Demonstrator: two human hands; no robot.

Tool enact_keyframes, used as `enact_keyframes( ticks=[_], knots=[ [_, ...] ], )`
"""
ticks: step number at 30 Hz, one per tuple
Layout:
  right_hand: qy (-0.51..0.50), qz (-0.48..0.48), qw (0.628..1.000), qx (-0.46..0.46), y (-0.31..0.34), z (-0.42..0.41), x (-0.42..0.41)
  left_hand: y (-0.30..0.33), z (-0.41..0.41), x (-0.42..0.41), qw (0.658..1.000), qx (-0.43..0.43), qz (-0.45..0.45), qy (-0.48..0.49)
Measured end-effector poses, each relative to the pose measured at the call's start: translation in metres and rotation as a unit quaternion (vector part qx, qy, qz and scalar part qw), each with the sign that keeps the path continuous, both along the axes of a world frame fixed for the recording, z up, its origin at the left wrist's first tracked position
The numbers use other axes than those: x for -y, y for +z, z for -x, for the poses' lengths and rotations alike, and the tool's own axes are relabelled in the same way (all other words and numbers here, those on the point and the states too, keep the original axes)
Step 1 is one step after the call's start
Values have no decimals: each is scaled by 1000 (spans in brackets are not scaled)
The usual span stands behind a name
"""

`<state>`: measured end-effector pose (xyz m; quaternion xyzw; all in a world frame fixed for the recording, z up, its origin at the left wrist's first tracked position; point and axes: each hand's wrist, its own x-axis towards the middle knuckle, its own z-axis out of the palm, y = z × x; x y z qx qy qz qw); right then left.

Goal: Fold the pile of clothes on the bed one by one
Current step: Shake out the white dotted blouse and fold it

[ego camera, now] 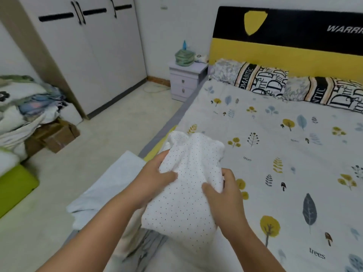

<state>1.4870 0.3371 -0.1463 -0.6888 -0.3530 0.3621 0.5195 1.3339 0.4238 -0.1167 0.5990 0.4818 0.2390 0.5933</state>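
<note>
A white garment with small black dots [188,185] is bunched and lifted over the near left corner of the bed [275,154]. My left hand [157,177] grips its left side with the thumb on top. At its right edge, my right hand [222,191] pinches the cloth with curled fingers. A pale blue garment [110,185] lies flat under my left forearm at the bed's edge. More light and grey-streaked clothes [145,244] lie beneath the dotted garment, partly hidden.
The bedsheet has a tree and leaf print; two patterned pillows [261,79] lean by the yellow and black headboard. A bedside cabinet [186,81] and wardrobe [94,55] stand to the left. Piled bedding [25,110], cardboard boxes [57,134] and a green box [15,185] sit on the floor.
</note>
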Motion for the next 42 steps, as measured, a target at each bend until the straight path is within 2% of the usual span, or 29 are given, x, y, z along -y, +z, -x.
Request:
enact_keyframes(
  ticks=[9,13,15,19,23,27,29,31,33,35,37,39,42],
  knots=[
    [4,25,997,-72,-1,132,-63,10,122,-74,997,-55,47,-4],
    [-22,55,995,-85,-21,177,-92,-15,161,-110,996,-51,78,14],
    [-27,102,991,-83,-36,191,-100,-38,173,-118,992,-87,89,18],
    [-4,220,972,-76,-57,211,-102,-84,190,-112,976,-203,74,-2],
    [35,243,968,-57,-61,217,-106,-101,199,-112,975,-217,33,20],
    [25,196,976,-92,-56,218,-106,-95,202,-120,979,-191,-45,49],
    [78,241,967,4,-55,221,-102,-94,204,-120,965,-247,-77,49],
    [102,275,943,155,-58,226,-98,-99,207,-113,920,-355,-164,22],
    [89,242,935,245,-59,232,-97,-108,210,-105,873,-392,-290,-15],
    [113,198,919,320,-63,236,-98,-116,211,-99,839,-399,-356,-100],
    [179,211,886,372,-72,237,-99,-125,212,-96,812,-438,-340,-182],
    [231,253,860,377,-81,237,-99,-133,214,-96,810,-466,-281,-218],
    [253,270,850,374,-89,236,-99,-134,214,-101,813,-470,-256,-229]
  ],
)
